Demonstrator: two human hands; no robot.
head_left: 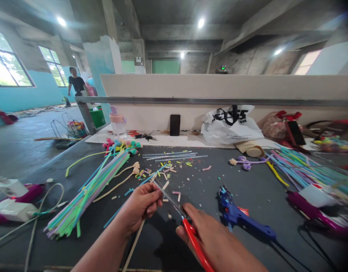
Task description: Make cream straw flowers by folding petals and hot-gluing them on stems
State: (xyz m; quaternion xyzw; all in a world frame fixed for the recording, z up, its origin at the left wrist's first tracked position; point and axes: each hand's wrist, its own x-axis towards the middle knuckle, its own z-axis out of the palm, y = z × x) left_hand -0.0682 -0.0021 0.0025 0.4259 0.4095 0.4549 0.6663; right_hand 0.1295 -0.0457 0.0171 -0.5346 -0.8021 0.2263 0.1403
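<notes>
My left hand is closed with its fingers pinched around a thin beige chenille stem, whose tail hangs down toward the table's front edge. In my right hand is a pair of scissors with red handles. The scissors' metal blades point up and left, reaching the fingertips of my left hand; whether they touch the stem I cannot tell. Short cut pieces in beige, pink and yellow lie scattered just beyond both hands. A blue stem rests on the table beside my left wrist.
Left lies a bundle of coloured stems with fuzzy tips. A blue glue gun with a cord sits right. Clear sticks, a phone, a cup and a white bag are at the back. A person stands far left.
</notes>
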